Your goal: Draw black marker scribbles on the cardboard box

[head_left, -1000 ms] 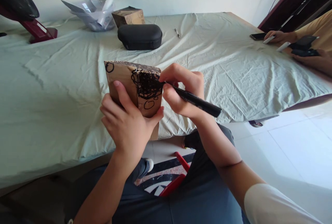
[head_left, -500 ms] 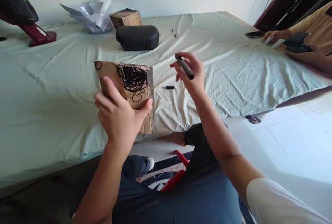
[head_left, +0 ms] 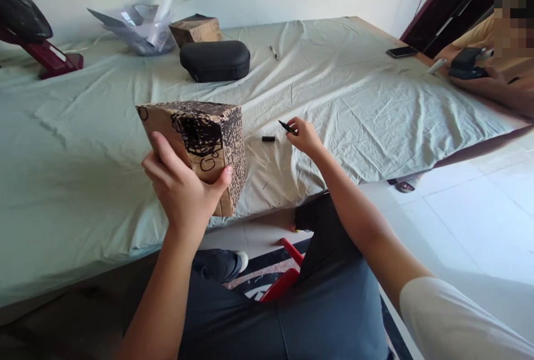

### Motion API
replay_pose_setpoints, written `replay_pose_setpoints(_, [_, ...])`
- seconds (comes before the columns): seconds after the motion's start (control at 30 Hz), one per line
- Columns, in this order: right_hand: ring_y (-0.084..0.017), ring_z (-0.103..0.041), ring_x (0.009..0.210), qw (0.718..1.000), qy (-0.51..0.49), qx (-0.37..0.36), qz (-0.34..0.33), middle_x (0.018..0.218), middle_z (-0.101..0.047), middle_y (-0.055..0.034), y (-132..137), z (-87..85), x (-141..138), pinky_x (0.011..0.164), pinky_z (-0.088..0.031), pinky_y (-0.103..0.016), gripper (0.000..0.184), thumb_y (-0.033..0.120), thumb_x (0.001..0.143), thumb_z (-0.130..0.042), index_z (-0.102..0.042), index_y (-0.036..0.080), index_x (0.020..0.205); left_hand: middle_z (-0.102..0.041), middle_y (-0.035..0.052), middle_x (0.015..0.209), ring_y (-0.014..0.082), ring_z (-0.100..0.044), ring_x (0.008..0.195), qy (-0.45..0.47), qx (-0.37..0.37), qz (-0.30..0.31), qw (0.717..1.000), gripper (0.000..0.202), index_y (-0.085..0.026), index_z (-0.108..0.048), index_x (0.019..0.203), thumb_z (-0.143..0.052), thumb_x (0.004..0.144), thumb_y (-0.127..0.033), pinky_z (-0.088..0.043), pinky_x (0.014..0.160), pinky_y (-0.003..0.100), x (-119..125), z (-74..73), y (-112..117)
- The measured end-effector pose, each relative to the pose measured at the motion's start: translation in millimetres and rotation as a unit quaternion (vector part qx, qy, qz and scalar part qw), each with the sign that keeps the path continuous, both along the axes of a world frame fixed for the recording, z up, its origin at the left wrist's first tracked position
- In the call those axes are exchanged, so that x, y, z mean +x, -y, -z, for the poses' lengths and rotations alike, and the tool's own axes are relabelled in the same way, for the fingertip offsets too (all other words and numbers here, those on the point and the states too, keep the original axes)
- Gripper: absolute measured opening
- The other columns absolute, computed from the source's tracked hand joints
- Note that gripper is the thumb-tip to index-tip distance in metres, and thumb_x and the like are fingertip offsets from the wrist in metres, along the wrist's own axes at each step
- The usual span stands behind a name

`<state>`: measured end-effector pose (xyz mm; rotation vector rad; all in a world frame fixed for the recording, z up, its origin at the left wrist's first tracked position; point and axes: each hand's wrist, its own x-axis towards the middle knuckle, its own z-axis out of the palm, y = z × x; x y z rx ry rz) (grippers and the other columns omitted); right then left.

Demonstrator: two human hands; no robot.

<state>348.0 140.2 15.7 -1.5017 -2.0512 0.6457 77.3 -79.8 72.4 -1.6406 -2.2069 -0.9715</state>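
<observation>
My left hand (head_left: 186,182) grips a cardboard box (head_left: 234,154) at the near side of the table, thumb on its near right edge and fingers over its top left part. Black scribbles cover its right side and a dark patch of its face, with a few loops drawn below. Between the fingertips of my right hand (head_left: 306,134) is a black marker (head_left: 287,127), uncapped, its tip pointing left and apart from the box. A black marker cap (head_left: 268,139) lies on the cloth between the box and my right hand.
Behind are a black zippered case (head_left: 214,61), another cardboard box (head_left: 198,30), a clear plastic basket (head_left: 144,37) and a pen (head_left: 274,53). A dark red fan (head_left: 60,62) stands at left. At right, a person's hands hold a dark device (head_left: 469,64) near a phone (head_left: 401,52).
My left hand has turned the box, so its scribbled right side shows more. My right hand has lowered towards the cap, and the marker's tip now points left.
</observation>
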Motion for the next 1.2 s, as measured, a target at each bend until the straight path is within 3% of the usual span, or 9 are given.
replay_pose_setpoints(0.17, [-0.029, -0.071, 0.102, 0.994, 0.106, 0.004, -0.035, 0.123, -0.080, -0.0158, 3, 0.5, 10, 0.087, -0.050, -0.037, 0.034, 0.011, 0.085, -0.066, -0.080, 0.016, 0.116, -0.042, 0.0360, 0.164, 0.0559, -0.046, 0.158, -0.013, 0.006, 0.024, 1.000, 0.136, -0.002, -0.009, 0.184, -0.061, 0.093, -0.089, -0.046, 0.131, 0.072, -7, 2.9, 0])
replay_pose_setpoints(0.3, [-0.028, -0.070, 0.100, 0.987, 0.149, -0.012, -0.058, 0.115, -0.080, -0.0122, 5, 0.7, 6, 0.083, -0.048, -0.034, 0.031, 0.011, 0.086, -0.069, -0.083, 0.018, 0.113, -0.042, 0.0353, 0.165, 0.0558, -0.045, 0.160, -0.005, 0.012, 0.016, 1.000, 0.137, -0.003, -0.011, 0.184, -0.060, 0.093, -0.092, -0.046, 0.131, 0.071, -7, 4.2, -5])
replay_pose_setpoints(0.47, [-0.030, -0.073, 0.108, 0.984, 0.165, -0.014, -0.065, 0.122, -0.080, -0.0149, 4, 3.4, -1, 0.083, -0.050, -0.035, 0.038, 0.010, 0.092, -0.065, -0.084, 0.016, 0.124, -0.041, 0.0327, 0.169, 0.0564, -0.044, 0.160, -0.003, -0.008, 0.002, 1.000, 0.137, -0.009, -0.005, 0.186, -0.057, 0.092, -0.095, -0.045, 0.131, 0.075, -2, -0.2, -4])
replay_pose_setpoints(0.63, [-0.035, -0.070, 0.124, 0.983, 0.169, -0.002, -0.071, 0.133, -0.076, -0.0183, 6, 7.6, -16, 0.095, -0.053, -0.041, 0.047, 0.007, 0.095, -0.059, -0.083, 0.016, 0.134, -0.038, 0.0335, 0.172, 0.0586, -0.042, 0.163, 0.013, -0.026, -0.001, 1.000, 0.135, -0.011, -0.004, 0.187, -0.060, 0.093, -0.090, -0.046, 0.129, 0.079, 2, -7.6, 2])
replay_pose_setpoints(0.83, [-0.039, -0.060, 0.134, 0.984, 0.151, 0.031, -0.093, 0.141, -0.073, -0.0217, 9, 16.2, -43, 0.111, -0.050, -0.048, 0.054, 0.003, 0.097, -0.049, -0.076, 0.011, 0.143, -0.035, 0.0327, 0.174, 0.0625, -0.039, 0.164, 0.021, -0.043, 0.007, 0.999, 0.137, -0.011, 0.001, 0.186, -0.060, 0.092, -0.090, -0.051, 0.118, 0.082, -2, -5.6, 3])
replay_pose_setpoints(0.93, [-0.042, -0.056, 0.139, 0.986, 0.143, 0.038, -0.083, 0.148, -0.070, -0.0232, 12, 19.1, -53, 0.116, -0.049, -0.053, 0.055, 0.007, 0.099, -0.053, -0.073, 0.009, 0.150, -0.036, 0.0350, 0.171, 0.0590, -0.041, 0.163, 0.012, -0.037, -0.003, 0.999, 0.140, -0.010, 0.000, 0.186, -0.062, 0.090, -0.092, -0.046, 0.128, 0.079, -1, -4.9, 3])
replay_pose_setpoints(1.07, [-0.047, -0.050, 0.146, 0.983, 0.147, 0.049, -0.097, 0.157, -0.064, -0.0239, 16, 20.0, -65, 0.122, -0.046, -0.062, 0.051, 0.024, 0.106, -0.064, -0.071, 0.014, 0.155, -0.035, 0.0321, 0.175, 0.0583, -0.039, 0.164, 0.006, -0.048, -0.004, 0.999, 0.137, -0.017, 0.005, 0.186, -0.059, 0.092, -0.092, -0.047, 0.125, 0.080, -1, -4.5, 5])
replay_pose_setpoints(1.2, [-0.044, -0.050, 0.144, 0.980, 0.165, 0.046, -0.106, 0.154, -0.064, -0.0254, 16, 20.9, -78, 0.123, -0.047, -0.057, 0.037, 0.024, 0.113, -0.059, -0.075, 0.011, 0.145, -0.035, 0.0327, 0.173, 0.0559, -0.038, 0.165, 0.008, -0.030, 0.006, 0.999, 0.138, -0.011, 0.002, 0.186, -0.059, 0.092, -0.091, -0.043, 0.131, 0.074, -4, 0.4, 5])
